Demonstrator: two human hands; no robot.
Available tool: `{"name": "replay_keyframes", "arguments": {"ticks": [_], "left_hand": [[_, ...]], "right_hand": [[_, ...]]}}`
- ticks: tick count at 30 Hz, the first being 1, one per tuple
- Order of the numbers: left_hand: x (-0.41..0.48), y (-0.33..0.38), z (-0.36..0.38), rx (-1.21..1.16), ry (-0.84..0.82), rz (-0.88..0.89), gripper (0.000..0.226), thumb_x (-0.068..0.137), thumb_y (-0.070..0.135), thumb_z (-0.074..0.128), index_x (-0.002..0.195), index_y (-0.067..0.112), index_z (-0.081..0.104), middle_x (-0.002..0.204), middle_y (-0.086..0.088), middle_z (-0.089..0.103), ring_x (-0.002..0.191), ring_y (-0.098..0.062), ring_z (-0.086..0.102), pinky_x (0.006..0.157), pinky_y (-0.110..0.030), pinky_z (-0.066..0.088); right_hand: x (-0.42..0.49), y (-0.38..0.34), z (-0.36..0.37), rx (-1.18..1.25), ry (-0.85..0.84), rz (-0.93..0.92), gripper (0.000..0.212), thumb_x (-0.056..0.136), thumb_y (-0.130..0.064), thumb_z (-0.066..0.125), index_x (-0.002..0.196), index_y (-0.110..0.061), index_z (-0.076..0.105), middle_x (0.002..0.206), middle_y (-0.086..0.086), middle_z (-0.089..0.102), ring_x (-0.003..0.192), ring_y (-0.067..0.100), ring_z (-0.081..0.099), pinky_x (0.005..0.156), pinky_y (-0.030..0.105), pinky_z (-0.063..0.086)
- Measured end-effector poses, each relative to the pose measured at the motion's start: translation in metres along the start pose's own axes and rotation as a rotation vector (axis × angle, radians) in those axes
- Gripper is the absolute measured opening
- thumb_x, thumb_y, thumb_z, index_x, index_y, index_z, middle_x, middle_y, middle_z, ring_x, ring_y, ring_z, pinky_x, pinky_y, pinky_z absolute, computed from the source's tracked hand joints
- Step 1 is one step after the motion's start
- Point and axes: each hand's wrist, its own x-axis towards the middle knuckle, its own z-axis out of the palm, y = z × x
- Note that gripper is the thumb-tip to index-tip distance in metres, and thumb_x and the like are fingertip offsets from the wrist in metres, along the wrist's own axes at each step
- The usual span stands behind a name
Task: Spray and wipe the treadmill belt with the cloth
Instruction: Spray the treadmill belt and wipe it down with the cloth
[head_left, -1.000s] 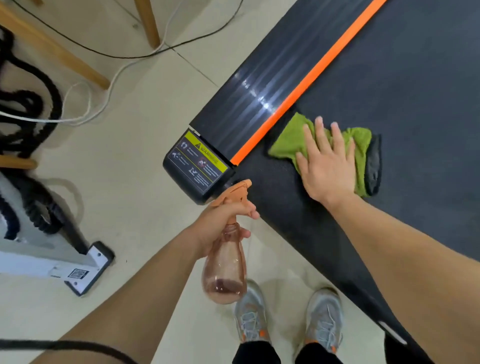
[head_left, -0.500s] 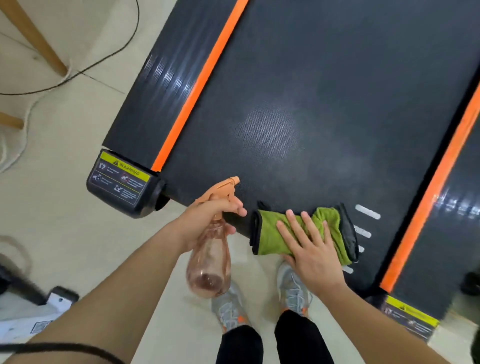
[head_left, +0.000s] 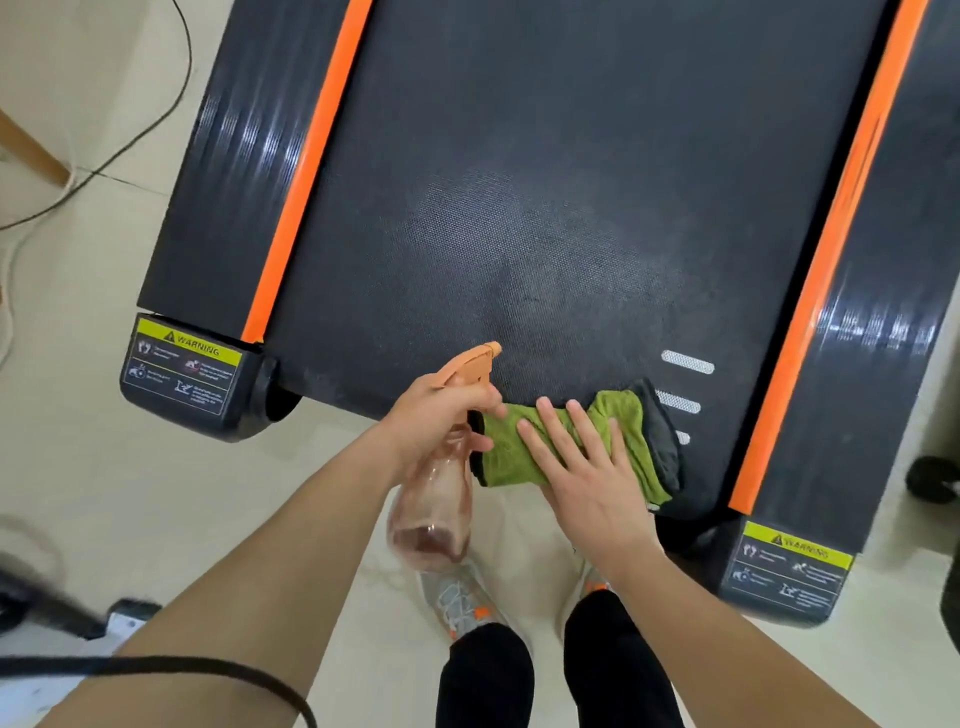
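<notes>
Now, from the head camera, I see my left hand (head_left: 441, 410) wrapped around the neck of a spray bottle (head_left: 434, 499), fingers closed on it under the orange trigger head (head_left: 470, 364). A little dark liquid sits in the bottom of the clear pinkish body, which hangs below my grip over the floor (head_left: 130, 493). The nozzle points away from me, over the treadmill belt (head_left: 545, 182).

My right hand (head_left: 587, 483) lies flat with the fingers spread, palm pressed down on the green cloth (head_left: 506, 457). That cloth is bunched at the near edge of the belt, just to the right of the bottle, and it has a dark grey border (head_left: 662, 441) showing past my fingertips. My two hands are close together, the left thumb almost touching the cloth's left end.

Beyond the hands, the belt shows a paler, hazy patch (head_left: 524, 244). Short white marks (head_left: 688, 362) sit just right of the cloth. Orange strips (head_left: 301, 176) run along both sides of the belt, and a yellow warning label (head_left: 182, 364) sits on the end cap left of my left hand. Another label (head_left: 792, 566) is right of my right wrist. My grey shoes (head_left: 457, 597) stand on the floor under my arms.
</notes>
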Motion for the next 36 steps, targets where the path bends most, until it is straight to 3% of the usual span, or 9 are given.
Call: {"name": "replay_keyframes", "arguments": {"ticks": [4, 8, 11, 15, 19, 25, 28, 31, 36], "left_hand": [[0.001, 0.004, 0.011, -0.003, 0.009, 0.013, 0.021, 0.086, 0.016, 0.071, 0.106, 0.022, 0.068, 0.081, -0.011, 0.066, 0.058, -0.021, 0.059, 0.064, -0.031, 0.049], [0.015, 0.024, 0.028, -0.023, -0.018, 0.055, 0.016, 0.092, 0.015, 0.071, 0.100, 0.028, 0.074, 0.092, -0.010, 0.075, 0.078, -0.019, 0.069, 0.071, -0.036, 0.060], [0.030, 0.042, 0.044, 0.041, 0.027, 0.046, 0.019, 0.090, 0.011, 0.067, 0.105, 0.022, 0.070, 0.079, -0.012, 0.068, 0.059, -0.024, 0.062, 0.054, -0.028, 0.048], [0.043, 0.061, 0.057, 0.027, 0.033, 0.076, 0.016, 0.090, 0.014, 0.072, 0.102, 0.023, 0.072, 0.084, -0.010, 0.072, 0.076, -0.019, 0.069, 0.063, -0.031, 0.058], [0.045, 0.075, 0.067, 0.090, 0.057, 0.064, 0.007, 0.092, 0.009, 0.067, 0.092, 0.016, 0.070, 0.079, -0.014, 0.065, 0.059, -0.021, 0.060, 0.047, -0.024, 0.050], [0.040, 0.080, 0.048, -0.024, 0.048, 0.141, 0.040, 0.096, 0.013, 0.069, 0.125, 0.039, 0.068, 0.098, -0.009, 0.074, 0.070, -0.013, 0.071, 0.055, -0.023, 0.055], [0.039, 0.079, 0.026, -0.055, 0.066, 0.148, 0.046, 0.090, 0.017, 0.072, 0.133, 0.032, 0.068, 0.101, -0.014, 0.076, 0.068, -0.013, 0.072, 0.058, -0.028, 0.056], [0.039, 0.081, 0.009, -0.109, 0.120, 0.108, 0.034, 0.079, 0.022, 0.073, 0.112, 0.030, 0.076, 0.103, -0.015, 0.077, 0.078, -0.021, 0.072, 0.065, -0.034, 0.054], [0.036, 0.078, 0.007, -0.161, 0.159, 0.063, 0.009, 0.081, 0.024, 0.074, 0.089, 0.023, 0.075, 0.100, -0.008, 0.078, 0.061, -0.020, 0.065, 0.067, -0.033, 0.049]], "right_hand": [[-0.006, 0.002, 0.000, 0.011, -0.020, 0.023, 0.082, 0.090, -0.029, 0.071, 0.159, -0.029, 0.027, 0.169, 0.000, 0.018, 0.153, 0.033, 0.024, 0.118, 0.062, 0.026], [-0.011, 0.014, -0.002, 0.002, -0.024, 0.011, 0.083, 0.089, -0.026, 0.071, 0.159, -0.029, 0.027, 0.169, 0.000, 0.020, 0.153, 0.033, 0.023, 0.118, 0.061, 0.025], [-0.011, 0.026, -0.003, 0.017, -0.027, 0.031, 0.083, 0.090, -0.033, 0.070, 0.160, -0.028, 0.026, 0.169, 0.000, 0.019, 0.153, 0.033, 0.023, 0.118, 0.060, 0.024], [-0.003, 0.043, -0.011, 0.056, -0.035, 0.127, 0.071, 0.099, -0.045, 0.058, 0.160, -0.028, 0.025, 0.169, 0.002, 0.015, 0.155, 0.032, 0.018, 0.119, 0.059, 0.028], [0.014, 0.065, -0.025, 0.115, -0.033, 0.276, 0.068, 0.100, -0.047, 0.051, 0.160, -0.028, 0.025, 0.170, 0.002, 0.013, 0.155, 0.033, 0.014, 0.119, 0.058, 0.025], [0.135, 0.146, -0.057, 0.125, 0.071, 0.388, 0.064, 0.104, -0.053, 0.037, 0.160, -0.025, 0.024, 0.169, 0.004, 0.015, 0.155, 0.036, 0.013, 0.119, 0.062, 0.022], [0.211, 0.149, -0.072, 0.118, 0.135, 0.414, 0.065, 0.105, -0.052, 0.029, 0.161, -0.021, 0.020, 0.170, 0.000, 0.010, 0.156, 0.033, 0.008, 0.121, 0.061, 0.014], [0.191, 0.091, -0.055, 0.091, 0.185, 0.244, 0.064, 0.103, -0.048, 0.036, 0.159, -0.019, 0.027, 0.169, 0.000, 0.015, 0.155, 0.032, 0.016, 0.119, 0.062, 0.014], [0.079, 0.055, -0.020, 0.029, 0.026, -0.448, 0.066, 0.095, -0.048, 0.048, 0.156, -0.026, 0.035, 0.167, 0.000, 0.025, 0.152, 0.030, 0.026, 0.116, 0.055, 0.032]]}}
